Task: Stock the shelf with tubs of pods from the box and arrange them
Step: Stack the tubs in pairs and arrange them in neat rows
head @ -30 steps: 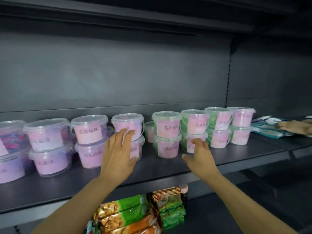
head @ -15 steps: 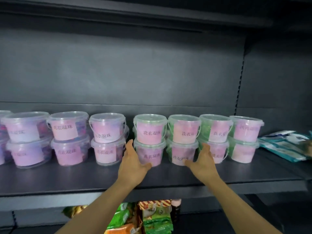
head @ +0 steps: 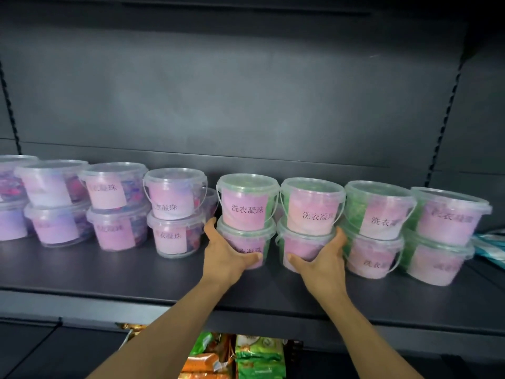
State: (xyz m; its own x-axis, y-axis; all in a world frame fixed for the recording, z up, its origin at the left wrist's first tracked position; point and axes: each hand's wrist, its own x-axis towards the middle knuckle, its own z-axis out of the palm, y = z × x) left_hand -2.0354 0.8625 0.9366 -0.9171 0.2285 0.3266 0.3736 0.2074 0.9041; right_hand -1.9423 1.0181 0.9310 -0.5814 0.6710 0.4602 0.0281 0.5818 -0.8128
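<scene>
Hands (head: 226, 255) now around tubs (head: 244, 244)

Dim, soft-focus view, edges bowed by wide-angle distortion.

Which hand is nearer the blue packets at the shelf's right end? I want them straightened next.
Right. The right hand grips a bottom tub two stacks short of the blue packets; the left hand is one stack farther left.

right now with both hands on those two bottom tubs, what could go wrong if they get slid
Each hand, left hand and right hand, grips only a bottom tub, so the top tub resting loose on it could tip off. The two stacks nearly touch the neighbouring green stack on the right, so a sideways push might knock it.
</scene>
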